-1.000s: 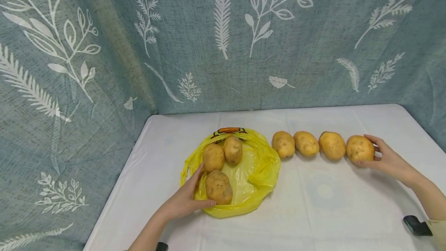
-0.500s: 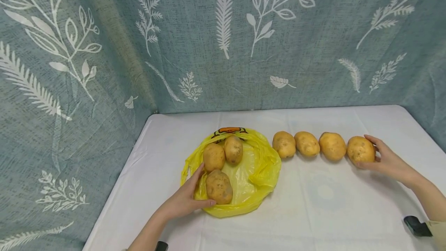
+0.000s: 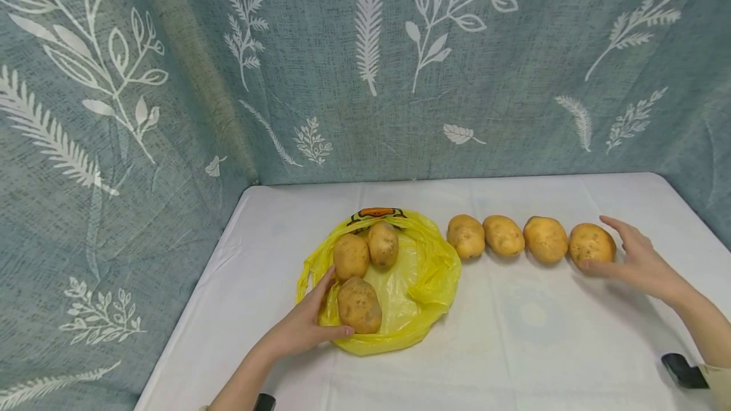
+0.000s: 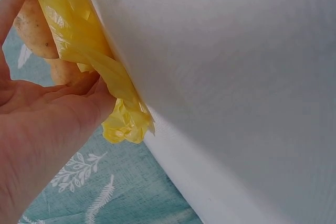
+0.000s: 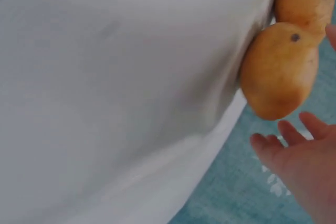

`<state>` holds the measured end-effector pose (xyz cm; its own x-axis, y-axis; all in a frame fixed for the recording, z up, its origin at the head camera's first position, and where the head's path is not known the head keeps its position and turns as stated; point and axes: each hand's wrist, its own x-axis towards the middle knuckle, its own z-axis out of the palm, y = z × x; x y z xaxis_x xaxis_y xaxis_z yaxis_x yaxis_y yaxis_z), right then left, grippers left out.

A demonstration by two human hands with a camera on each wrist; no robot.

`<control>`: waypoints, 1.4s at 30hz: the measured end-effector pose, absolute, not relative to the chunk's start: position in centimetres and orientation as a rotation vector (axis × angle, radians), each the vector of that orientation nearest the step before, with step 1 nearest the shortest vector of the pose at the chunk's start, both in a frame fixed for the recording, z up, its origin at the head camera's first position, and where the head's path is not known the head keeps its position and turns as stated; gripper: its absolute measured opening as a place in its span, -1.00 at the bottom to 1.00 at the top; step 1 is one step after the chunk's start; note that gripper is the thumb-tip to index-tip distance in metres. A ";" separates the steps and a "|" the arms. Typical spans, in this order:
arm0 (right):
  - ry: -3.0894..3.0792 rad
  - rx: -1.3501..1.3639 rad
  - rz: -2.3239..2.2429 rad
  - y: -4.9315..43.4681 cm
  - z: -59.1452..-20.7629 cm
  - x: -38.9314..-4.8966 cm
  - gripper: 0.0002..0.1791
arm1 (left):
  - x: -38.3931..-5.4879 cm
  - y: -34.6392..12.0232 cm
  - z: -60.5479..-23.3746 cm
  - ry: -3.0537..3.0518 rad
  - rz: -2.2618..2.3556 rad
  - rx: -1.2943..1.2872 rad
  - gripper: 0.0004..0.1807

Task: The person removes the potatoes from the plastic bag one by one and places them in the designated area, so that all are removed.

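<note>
On a worktop (image 3: 525, 354) covered in white cloth, a yellow plastic bag (image 3: 438, 268) is lying with its mouth spread wide. Three potatoes are sitting inside it: a near potato (image 3: 359, 306), a far-left potato (image 3: 351, 257) and a far-right potato (image 3: 382, 246). To the right of the bag, four more are lying close together in a row: a first potato (image 3: 466, 238), a second potato (image 3: 504, 235), a third potato (image 3: 545, 240) and an end potato (image 3: 592, 247).

The person's left hand (image 3: 305, 327) is resting at the bag's near left edge, thumb and fingers spread apart around the near potato's side; the thumb is touching the plastic. The right hand (image 3: 642, 266) is hovering spread beside the end potato, fingers loose, and the right wrist view is showing a gap between potato and fingertips. Behind, a blue-green curtain (image 3: 320, 62) with white leaf patterns is hanging. A pale sleeve (image 3: 717, 380) is showing at the right edge.
</note>
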<state>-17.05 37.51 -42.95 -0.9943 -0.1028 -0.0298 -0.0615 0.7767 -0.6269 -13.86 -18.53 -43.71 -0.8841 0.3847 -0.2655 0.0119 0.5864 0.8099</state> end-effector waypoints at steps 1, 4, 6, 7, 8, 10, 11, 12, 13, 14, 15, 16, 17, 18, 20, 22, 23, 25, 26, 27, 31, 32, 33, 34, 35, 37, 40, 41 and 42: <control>2.919 -0.134 -1.014 37.4 -42.8 -17.0 0.08 | -13.9 -18.5 -43.7 2.405 1.220 0.316 0.24; 2.967 -0.161 -1.034 36.9 -42.4 -17.0 0.00 | -13.8 -18.6 -43.6 2.410 1.211 0.314 0.24; 2.998 -0.185 -1.064 36.5 -42.2 -17.0 -0.06 | -13.8 -18.6 -43.5 2.411 1.212 0.311 0.24; 3.007 -0.197 -1.086 36.3 -42.0 -17.0 -0.09 | -13.7 -18.6 -43.5 2.412 1.211 0.309 0.24; 3.019 -0.210 -1.105 36.0 -41.9 -16.9 -0.11 | -13.7 -18.6 -43.5 2.414 1.209 0.308 0.24; 3.031 -0.229 -1.155 35.5 -41.6 -16.9 -0.16 | -13.7 -18.5 -43.5 2.415 1.208 0.304 0.24; 3.034 -0.223 -1.171 35.2 -41.4 -16.8 -0.18 | -13.7 -18.5 -43.5 2.415 1.208 0.304 0.24; 3.034 -0.217 -1.190 35.0 -41.2 -16.8 -0.20 | -13.8 -18.5 -43.5 2.416 1.207 0.305 0.24; 3.030 -0.205 -1.203 34.7 -41.1 -16.8 -0.21 | -13.8 -18.5 -43.5 2.416 1.206 0.307 0.24; 3.026 -0.192 -1.215 34.4 -40.9 -16.8 -0.22 | -13.8 -18.5 -43.6 2.416 1.206 0.309 0.24; 3.016 -0.176 -1.230 34.1 -40.7 -16.8 -0.23 | -13.8 -18.6 -43.6 2.414 1.208 0.312 0.24; 3.009 -0.163 -1.244 33.8 -40.6 -16.7 -0.24 | -13.8 -18.6 -43.6 2.414 1.208 0.315 0.24; 3.004 -0.153 -1.258 33.5 -40.5 -16.7 -0.25 | -13.8 -18.6 -43.6 2.414 1.208 0.317 0.24; 2.998 -0.152 -1.282 33.2 -40.4 -16.7 -0.27 | -13.7 -18.6 -43.7 2.415 1.207 0.318 0.24; 2.988 -0.139 -1.314 32.5 -40.2 -16.6 -0.29 | -13.7 -18.6 -43.7 2.417 1.205 0.316 0.24; 2.978 -0.120 -1.336 31.8 -40.1 -16.6 -0.31 | -13.7 -18.6 -43.7 2.419 1.203 0.312 0.24; 2.973 -0.109 -1.342 31.4 -40.0 -16.7 -0.31 | -13.7 -18.6 -43.6 2.420 1.203 0.310 0.24; 2.967 -0.096 -1.338 30.5 -39.9 -16.7 -0.32 | -13.7 -18.6 -43.6 2.420 1.205 0.306 0.24; 2.967 -0.107 -1.338 30.2 -39.9 -16.7 -0.33 | -13.7 -18.6 -43.6 2.419 1.204 0.306 0.24; 2.959 -0.119 -1.348 29.8 -39.9 -16.7 -0.34 | -13.7 -18.6 -43.5 2.419 1.204 0.306 0.24; 2.941 -0.229 -1.403 28.4 -40.1 -16.7 -0.39 | -13.7 -18.6 -43.5 2.418 1.201 0.309 0.24; 2.923 -0.255 -1.429 28.1 -40.2 -16.7 -0.40 | -13.7 -18.6 -43.6 2.418 1.200 0.310 0.24; 2.903 -0.276 -1.458 27.8 -40.2 -16.6 -0.41 | -13.7 -18.6 -43.6 2.418 1.201 0.310 0.24; 2.892 -0.292 -1.473 27.5 -40.3 -16.6 -0.42 | -13.7 -18.6 -43.6 2.418 1.201 0.311 0.24; 2.879 -0.306 -1.488 27.2 -40.4 -16.7 -0.42 | -13.7 -18.6 -43.6 2.417 1.201 0.312 0.23; 2.847 -0.317 -1.525 26.5 -40.5 -16.7 -0.43 | -13.7 -18.6 -43.7 2.417 1.202 0.315 0.23; 2.816 -0.333 -1.554 25.5 -40.5 -16.8 -0.44 | -13.7 -18.7 -43.7 2.417 1.203 0.314 0.23; 2.813 -0.341 -1.552 25.2 -40.5 -16.8 -0.44 | -13.7 -18.7 -43.7 2.417 1.205 0.315 0.23; 2.806 -0.346 -1.552 24.8 -40.4 -16.9 -0.44 | -13.7 -18.7 -43.7 2.416 1.207 0.314 0.24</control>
<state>-16.85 24.83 -40.44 -0.9735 -0.1460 0.1759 -0.2266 0.5149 -0.8267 -13.73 -18.65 -43.67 -0.8864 0.3785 -0.2666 0.0140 0.5975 0.8017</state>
